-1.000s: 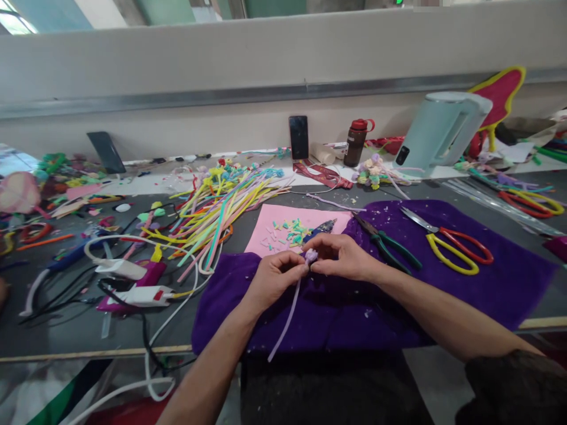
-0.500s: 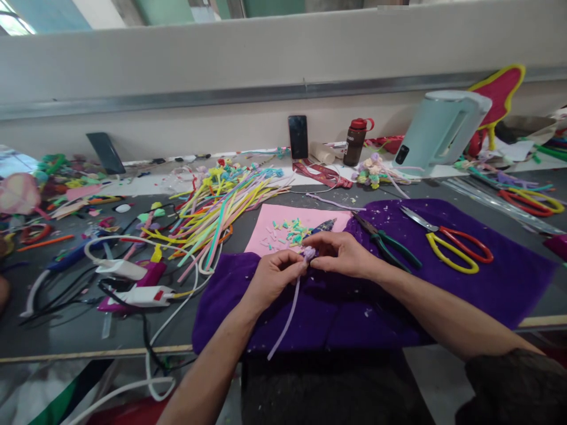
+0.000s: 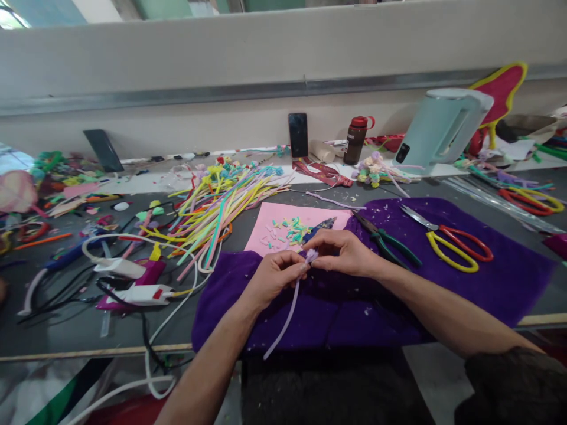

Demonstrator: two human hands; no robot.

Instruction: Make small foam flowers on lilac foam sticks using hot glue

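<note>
My left hand (image 3: 271,277) pinches the upper part of a lilac pipe cleaner (image 3: 283,319), whose stem hangs down toward the table's front edge. My right hand (image 3: 341,252) pinches the small curled lilac head (image 3: 310,256) at the top of that same stem. Both hands meet above a purple cloth (image 3: 443,295) spread on the dark table. Just behind my fingers lies a pink sheet (image 3: 274,221) scattered with several small coloured cuttings.
Green-handled pliers (image 3: 385,242) and red-and-yellow scissors (image 3: 452,245) lie on the cloth to the right. A heap of coloured pipe cleaners (image 3: 217,200) and a glue gun (image 3: 137,289) with cables sit left. A phone (image 3: 298,135), bottle (image 3: 355,140) and pale kettle (image 3: 438,130) stand behind.
My hands have barely shifted; the fingers keep working the curled lilac head, and the stem's lower end has swung slightly left.
</note>
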